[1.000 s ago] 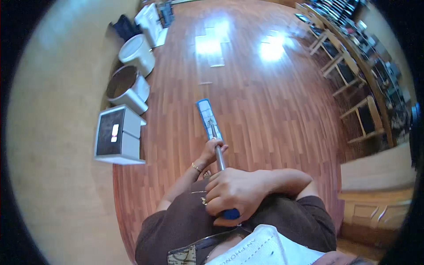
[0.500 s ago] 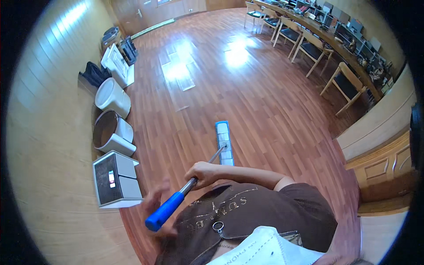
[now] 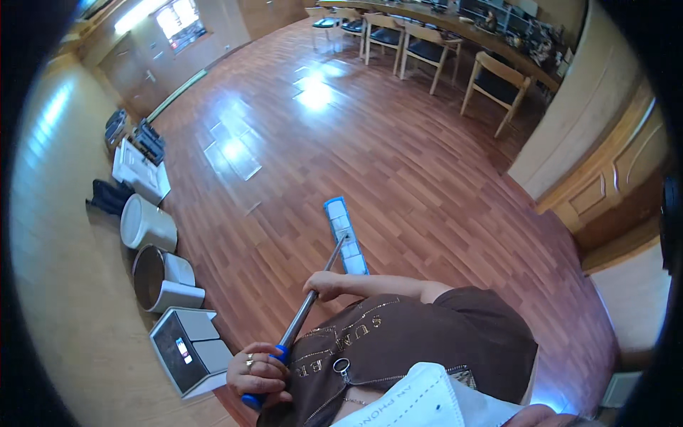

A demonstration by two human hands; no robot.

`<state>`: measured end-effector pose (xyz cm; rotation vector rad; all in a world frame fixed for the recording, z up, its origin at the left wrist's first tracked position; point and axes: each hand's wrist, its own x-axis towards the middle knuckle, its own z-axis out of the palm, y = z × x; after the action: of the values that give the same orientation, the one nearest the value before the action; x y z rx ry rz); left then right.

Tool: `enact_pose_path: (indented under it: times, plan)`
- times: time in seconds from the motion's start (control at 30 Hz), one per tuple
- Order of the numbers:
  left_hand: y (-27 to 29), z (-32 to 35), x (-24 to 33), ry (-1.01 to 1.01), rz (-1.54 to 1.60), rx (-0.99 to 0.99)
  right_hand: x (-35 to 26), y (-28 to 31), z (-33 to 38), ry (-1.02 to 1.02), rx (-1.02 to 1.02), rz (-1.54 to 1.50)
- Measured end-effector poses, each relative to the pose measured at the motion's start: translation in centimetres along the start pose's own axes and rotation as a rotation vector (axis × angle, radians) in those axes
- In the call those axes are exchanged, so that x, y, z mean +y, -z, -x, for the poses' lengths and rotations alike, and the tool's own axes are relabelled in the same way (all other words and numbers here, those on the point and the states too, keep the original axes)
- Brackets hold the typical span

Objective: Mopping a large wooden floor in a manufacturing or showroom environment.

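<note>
A flat mop with a blue-edged, pale rectangular head (image 3: 346, 235) lies on the wood-look floor in front of me. Its metal pole (image 3: 302, 313) slants back toward my body. My right hand (image 3: 324, 285) is wrapped round the middle of the pole. Lower down, my left hand (image 3: 260, 371), with rings on its fingers, closes round the blue grip (image 3: 279, 354) at the pole's near end. Part of that grip is hidden under the left fingers.
Along the left wall stand a white box-shaped appliance (image 3: 206, 349), an open round bin (image 3: 179, 292) and a white drum-like container (image 3: 155, 224). Several wooden chairs (image 3: 496, 89) line a long cluttered desk (image 3: 455, 28) at the far right. A wooden door (image 3: 605, 185) is on the right.
My left hand, blurred and apart from the grip before, now holds it. The mop head has shifted slightly left in view and tilted, while the whole view has turned to the right.
</note>
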<state>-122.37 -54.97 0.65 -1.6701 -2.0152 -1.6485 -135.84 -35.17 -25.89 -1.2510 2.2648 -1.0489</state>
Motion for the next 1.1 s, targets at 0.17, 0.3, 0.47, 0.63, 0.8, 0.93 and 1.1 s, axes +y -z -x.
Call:
enact_pose_path:
  times: [0.17, 0.3, 0.47, 0.63, 0.8, 0.93, 1.1]
  plan:
    - [-4.2, -6.7, -5.3, -0.006, 0.098, -0.058, 6.4, 4.6, 6.8, -0.102, 0.148, 0.06]
    - [-8.9, -11.7, -10.1, 0.035, 0.2, 0.041, 12.7, 8.9, 13.1, -0.17, 0.286, 0.096]
    - [-13.2, -18.0, -15.3, 0.128, 0.271, -0.067, 18.9, 12.0, 21.6, -0.268, 0.498, 0.113]
    - [-15.9, -24.4, -21.3, 0.083, 0.382, -0.327, 23.5, 15.7, 30.1, -0.313, 0.755, 0.159]
    - [-17.9, -29.1, -27.1, 0.028, 0.444, -0.537, 26.6, 17.9, 36.3, -0.447, 0.841, 0.283]
    - [-18.7, -31.4, -32.2, 0.001, 0.526, -0.604, 27.3, 18.3, 38.3, -0.784, 1.092, -0.737]
    - [-18.6, -35.2, -37.9, -0.042, 0.666, -0.661, 30.8, 14.4, 42.6, -0.801, 1.368, -0.517]
